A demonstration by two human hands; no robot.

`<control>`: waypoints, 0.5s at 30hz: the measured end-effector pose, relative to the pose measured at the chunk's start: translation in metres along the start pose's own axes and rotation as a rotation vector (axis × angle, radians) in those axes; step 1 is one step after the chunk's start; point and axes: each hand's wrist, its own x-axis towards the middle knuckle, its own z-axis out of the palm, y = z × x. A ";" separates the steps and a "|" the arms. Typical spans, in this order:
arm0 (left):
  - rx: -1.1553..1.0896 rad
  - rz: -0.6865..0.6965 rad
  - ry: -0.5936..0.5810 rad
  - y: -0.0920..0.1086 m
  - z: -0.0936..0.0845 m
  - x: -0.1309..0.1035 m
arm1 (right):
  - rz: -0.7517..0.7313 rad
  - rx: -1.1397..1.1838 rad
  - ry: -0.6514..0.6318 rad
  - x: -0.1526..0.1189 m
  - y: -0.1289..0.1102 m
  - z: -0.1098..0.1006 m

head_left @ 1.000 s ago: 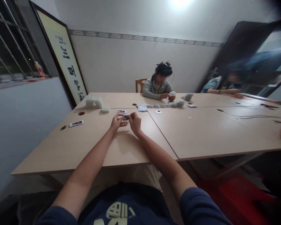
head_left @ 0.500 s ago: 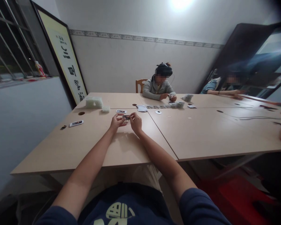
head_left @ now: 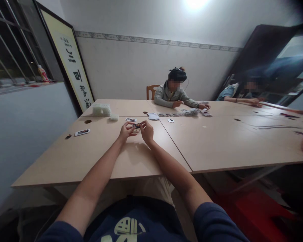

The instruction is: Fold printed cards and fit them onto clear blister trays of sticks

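1. The pale wood-grain tabletop (head_left: pixel 217 144) reaches from the loose pile of flat white papers (head_left: pixel 153 116) to a near edge passing under your forearms; a dark straight seam (head_left: pixel 176 147) starts just right of that pile and slants to this edge.
2. Your widest stretch of plain surface spreads to the pile's near right; on its left, the top runs out to a slanting side edge.
3. Well left of the pile stands a blocky stack of pale translucent plastic (head_left: pixel 101 110), with a low pale translucent heap (head_left: pixel 114 117) between the two; you cannot tell what either contains.
4. Right of the pile runs a row of small flat clear packets (head_left: pixel 168 115), contents too small to read.
5. You have the small dark rectangular printed piece (head_left: pixel 136 126) at the pile's near left, long axis crosswise, right end tipped slightly up.
6. Your left hand (head_left: pixel 126 130) grips its left end; your right hand (head_left: pixel 146 131) pinches its right end.
7. A white oblong pack with a dark picture (head_left: pixel 130 119) lies just left of the pile, also lengthwise across.
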 end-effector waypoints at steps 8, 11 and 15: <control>0.002 -0.015 0.033 0.000 0.000 0.003 | 0.006 -0.012 0.010 -0.001 -0.001 -0.001; 0.011 -0.027 0.035 0.001 -0.001 0.003 | 0.007 -0.017 0.014 -0.001 -0.002 -0.001; 0.029 -0.026 0.033 0.001 0.000 0.002 | 0.011 -0.022 0.016 -0.002 -0.003 -0.002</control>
